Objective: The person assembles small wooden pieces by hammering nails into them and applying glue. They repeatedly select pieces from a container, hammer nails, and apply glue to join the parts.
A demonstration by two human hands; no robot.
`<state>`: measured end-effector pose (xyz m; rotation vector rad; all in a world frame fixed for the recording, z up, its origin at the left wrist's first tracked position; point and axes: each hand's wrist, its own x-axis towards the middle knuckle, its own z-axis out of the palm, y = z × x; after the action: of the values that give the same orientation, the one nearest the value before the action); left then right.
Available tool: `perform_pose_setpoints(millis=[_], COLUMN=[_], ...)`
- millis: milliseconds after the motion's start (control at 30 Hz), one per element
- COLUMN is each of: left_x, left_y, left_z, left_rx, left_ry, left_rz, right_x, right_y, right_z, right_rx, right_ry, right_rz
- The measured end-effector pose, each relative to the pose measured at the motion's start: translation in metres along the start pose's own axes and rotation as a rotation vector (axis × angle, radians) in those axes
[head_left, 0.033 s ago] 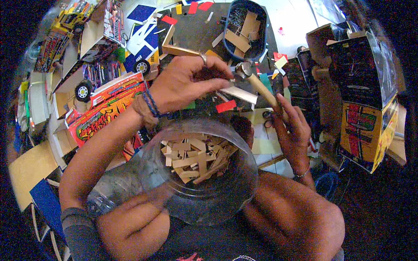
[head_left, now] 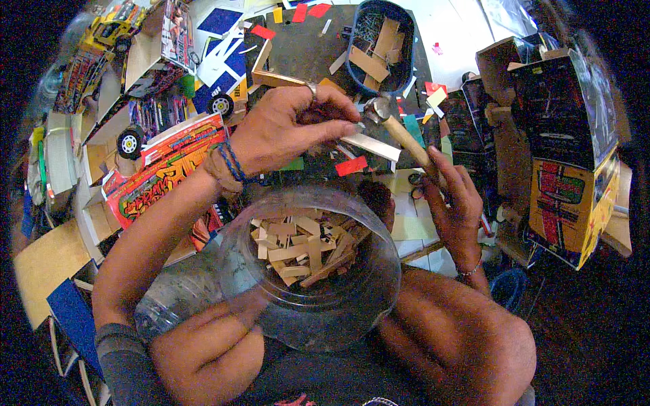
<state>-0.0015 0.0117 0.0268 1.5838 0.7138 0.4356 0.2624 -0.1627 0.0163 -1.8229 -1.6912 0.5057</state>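
My right hand point(head_left: 457, 196) is closed round the wooden handle of a hammer point(head_left: 406, 140), its metal head tilted up beside my left fingertips. The fingers of my left hand point(head_left: 298, 125) are pinched together; a tiny pale tip shows at them, too small to name. Just under the left thumb lies a thin light wooden strip point(head_left: 376, 146); I cannot tell whether the fingers touch it. Between my arms stands a large clear plastic tub point(head_left: 352, 311) with wood offcuts point(head_left: 298, 250) in it.
A blue container point(head_left: 350, 64) holds nails and wood pieces on the dark work board point(head_left: 308, 40). An L-shaped wooden frame point(head_left: 261, 68) lies left of it. Colourful toy trucks point(head_left: 172, 159) crowd the left; a dark and yellow box body point(head_left: 572, 203) stands at right.
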Motion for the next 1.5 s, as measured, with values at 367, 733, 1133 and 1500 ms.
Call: perform_pose_setpoints(millis=[367, 733, 1133, 1500], left_x=[-0.003, -0.006, -0.006, -0.004], left_y=[0.003, 0.0, 0.013, 0.032], left_z=[-0.01, -0.02, -0.013, 0.031], left_rx=[-0.192, -0.633, -0.236, 0.296], left_ry=[-0.051, -0.051, -0.036, -0.177], left_rz=[-0.202, -0.599, -0.287, 0.34], right_x=[-0.003, -0.005, -0.021, 0.023], right_y=[0.004, 0.002, 0.018, -0.038], right_z=[0.004, 0.005, 0.008, 0.009], right_rx=[-0.036, -0.006, 0.085, 0.459], right_ry=[-0.078, -0.117, 0.028, -0.235], right_rz=[0.011, 0.047, 0.1, 0.18])
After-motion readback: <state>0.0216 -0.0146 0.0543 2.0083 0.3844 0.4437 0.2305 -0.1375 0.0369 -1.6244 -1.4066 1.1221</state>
